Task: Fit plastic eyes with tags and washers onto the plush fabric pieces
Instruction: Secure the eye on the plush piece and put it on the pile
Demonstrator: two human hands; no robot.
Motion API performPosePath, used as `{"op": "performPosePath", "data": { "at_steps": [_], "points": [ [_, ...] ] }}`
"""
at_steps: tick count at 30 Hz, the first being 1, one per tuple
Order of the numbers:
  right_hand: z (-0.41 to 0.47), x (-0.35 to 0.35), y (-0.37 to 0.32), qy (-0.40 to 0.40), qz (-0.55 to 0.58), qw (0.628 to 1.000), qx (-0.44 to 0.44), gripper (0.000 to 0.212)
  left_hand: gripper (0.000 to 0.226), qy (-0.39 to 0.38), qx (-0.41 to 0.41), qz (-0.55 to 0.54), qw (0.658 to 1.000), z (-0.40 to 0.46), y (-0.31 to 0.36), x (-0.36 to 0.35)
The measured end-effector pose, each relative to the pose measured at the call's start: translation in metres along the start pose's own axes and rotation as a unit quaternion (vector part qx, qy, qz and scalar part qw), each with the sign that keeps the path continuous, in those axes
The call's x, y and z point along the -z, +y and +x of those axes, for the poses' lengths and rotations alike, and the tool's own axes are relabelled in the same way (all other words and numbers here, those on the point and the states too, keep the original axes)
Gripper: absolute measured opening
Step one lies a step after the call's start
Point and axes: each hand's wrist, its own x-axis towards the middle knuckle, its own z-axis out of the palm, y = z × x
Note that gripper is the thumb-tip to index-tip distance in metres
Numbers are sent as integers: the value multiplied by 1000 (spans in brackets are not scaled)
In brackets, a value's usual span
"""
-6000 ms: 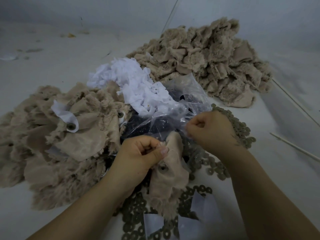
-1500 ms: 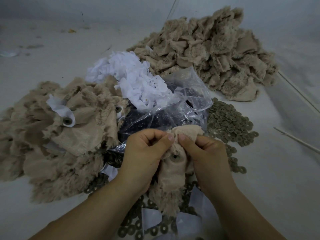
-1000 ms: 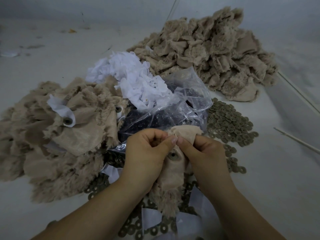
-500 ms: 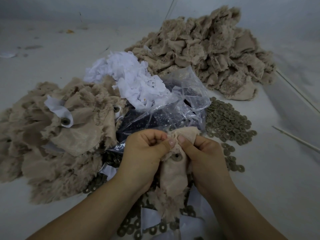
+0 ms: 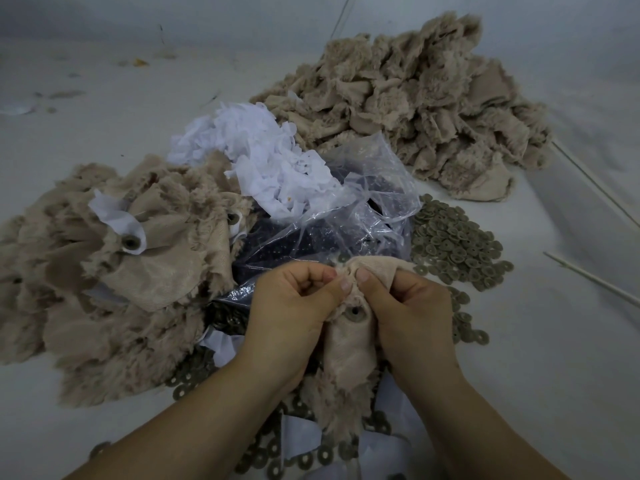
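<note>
Beige plush piece (image 5: pixel 349 355) near centre, backing up, washer (image 5: pixel 354 312) fitted on it; left hand (image 5: pixel 291 317) and right hand (image 5: pixel 412 317) both pinch its top edge, thumbs nearly touching; loose washers (image 5: pixel 457 244) right; white tags (image 5: pixel 273 161) and clear bag (image 5: pixel 363 209) behind; plush heaps left and far right.

Two plush heaps (image 5: pixel 415 98), one tag pile (image 5: pixel 263 157), one bag (image 5: pixel 363 202), two sticks (image 5: pixel 595 282).

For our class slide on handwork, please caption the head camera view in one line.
Left hand and right hand pinch a beige plush fabric piece bearing a round grey washer.
</note>
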Motion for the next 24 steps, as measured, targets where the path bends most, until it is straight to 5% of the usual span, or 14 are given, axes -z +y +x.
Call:
{"op": "performPosePath", "data": {
  "at_steps": [6, 10, 15, 21, 24],
  "points": [
    [0, 1, 0, 2, -17, 1000, 19, 52, 20, -5, -8, 43, 999, 1, 0, 2],
    [-1, 1, 0, -17, 31, 999, -26, 31, 25, -14, -42, 128, 991, 1, 3, 2],
    [-1, -1, 0, -12, 16, 999, -29, 51, 23, -14, -56, 205, 977, 2, 8, 2],
    [-1, 0, -4, -29, 73, 995, -64, 43, 28, -28, 42, 84, 995, 7, 10, 6],
    [-1, -1, -3, -28, 91, 992, -84, 41, 28, -6, -14, 114, 993, 6, 8, 7]
  ]
}}
